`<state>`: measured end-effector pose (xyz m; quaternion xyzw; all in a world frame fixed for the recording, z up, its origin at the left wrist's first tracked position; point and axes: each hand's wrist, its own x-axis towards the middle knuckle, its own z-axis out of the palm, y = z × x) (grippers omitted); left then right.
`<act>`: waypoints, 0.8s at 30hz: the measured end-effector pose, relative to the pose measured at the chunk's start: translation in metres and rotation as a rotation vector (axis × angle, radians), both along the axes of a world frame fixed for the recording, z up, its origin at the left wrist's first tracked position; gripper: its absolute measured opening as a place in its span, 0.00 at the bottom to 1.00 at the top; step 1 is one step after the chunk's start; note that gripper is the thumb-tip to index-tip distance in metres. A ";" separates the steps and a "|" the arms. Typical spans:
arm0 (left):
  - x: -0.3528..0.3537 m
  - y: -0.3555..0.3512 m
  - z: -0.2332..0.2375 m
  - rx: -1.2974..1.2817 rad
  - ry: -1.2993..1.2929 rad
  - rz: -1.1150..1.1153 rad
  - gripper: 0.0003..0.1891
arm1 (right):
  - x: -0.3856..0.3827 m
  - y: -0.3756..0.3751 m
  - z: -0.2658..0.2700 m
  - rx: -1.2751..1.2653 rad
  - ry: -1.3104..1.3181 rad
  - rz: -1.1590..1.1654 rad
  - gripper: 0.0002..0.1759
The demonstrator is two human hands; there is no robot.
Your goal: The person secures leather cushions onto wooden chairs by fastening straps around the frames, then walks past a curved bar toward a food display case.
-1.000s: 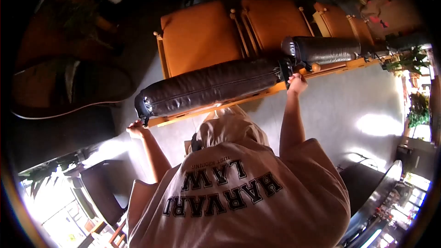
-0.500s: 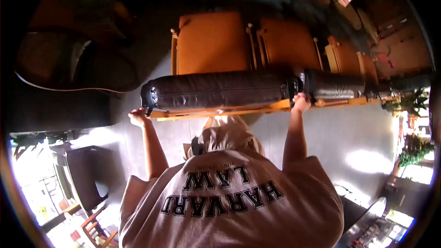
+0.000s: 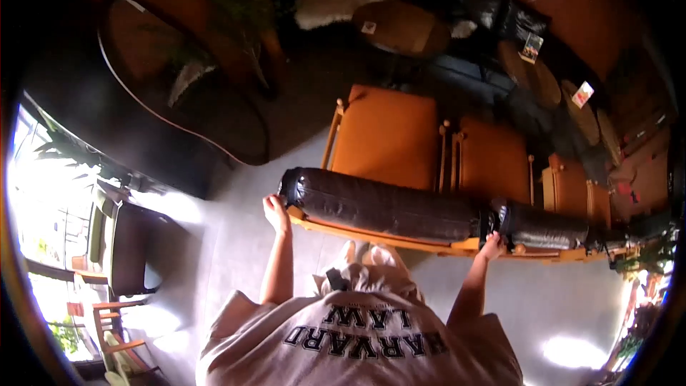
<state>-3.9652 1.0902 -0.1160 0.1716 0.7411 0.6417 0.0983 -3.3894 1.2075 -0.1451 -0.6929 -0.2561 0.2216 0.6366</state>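
A long, dark brown leather-like cushion (image 3: 386, 204) lies along the wooden back rail of an orange-seated chair (image 3: 389, 136). At its left end, by a black edge, is my left hand (image 3: 275, 212) with the fingers curled closed. My right hand (image 3: 491, 245) is closed at the cushion's right end, on a black strap-like part (image 3: 488, 223) near the gap to a second dark cushion (image 3: 543, 226). What exactly the fingers pinch is too small to make out.
More orange seats (image 3: 493, 161) continue to the right in a row. A dark, curved-edge table (image 3: 179, 111) stands at the far left, and small oval tables (image 3: 404, 26) are beyond. A dark chair (image 3: 132, 246) is by the bright windows at left. Grey floor (image 3: 229, 264) surrounds my feet.
My view has tilted and shifted, so the chairs and cushions appear lower and farther right. Both hands stay at the same cushion's two ends.
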 end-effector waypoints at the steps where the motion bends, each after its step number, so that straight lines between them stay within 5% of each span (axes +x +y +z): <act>1: 0.008 -0.001 -0.006 -0.124 0.163 0.058 0.13 | -0.006 -0.004 -0.006 -0.143 -0.511 -0.154 0.15; 3: 0.055 -0.015 0.026 -0.062 0.390 0.032 0.27 | -0.031 -0.033 0.009 -0.179 -0.393 0.009 0.28; 5: 0.095 -0.019 0.058 -0.064 0.594 -0.031 0.32 | -0.095 -0.071 0.057 -0.190 -0.680 0.005 0.35; 6: 0.111 -0.022 0.040 -0.134 0.569 -0.072 0.35 | -0.105 -0.086 0.036 -0.106 -0.611 0.098 0.35; 9: 0.175 -0.034 0.080 -0.041 0.416 -0.455 0.36 | -0.163 -0.140 0.048 -0.060 -0.490 0.349 0.32; 12: 0.223 -0.042 0.100 0.161 0.387 -0.792 0.35 | -0.195 -0.169 0.051 -0.306 0.418 0.710 0.20; 16: 0.280 -0.067 0.127 0.456 0.371 -1.146 0.33 | -0.198 -0.215 0.105 -0.262 0.785 1.237 0.26; 19: 0.296 -0.092 0.121 0.441 0.519 -1.419 0.32 | -0.186 -0.235 0.135 -0.074 0.928 1.249 0.27; 23: 0.324 -0.127 0.063 -0.126 1.012 -1.741 0.31 | -0.157 -0.251 0.184 0.296 0.921 1.189 0.30; 24: 0.323 -0.130 0.103 0.143 1.207 -1.872 0.31 | -0.146 -0.252 0.200 0.383 0.830 1.167 0.31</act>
